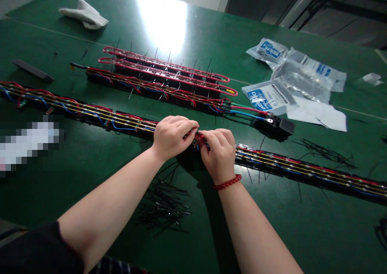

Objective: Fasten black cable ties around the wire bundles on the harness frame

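left hand (173, 139) and right hand (218, 157) fingers (214, 137) pinch closed on a wire harness (133, 127); harnesses (154, 86) beyond the fingers already bristle with black cable ties (209, 64).

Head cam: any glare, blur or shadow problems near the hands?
Head view: bright glare washes the green work mat at top centre, away from the hands; a dark shadow falls beneath the bare left hand and bare right hand; a pixelated white patch obscures part of the left edge.

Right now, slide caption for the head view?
Left hand and right hand work on a wired black strip among loose black cable ties.
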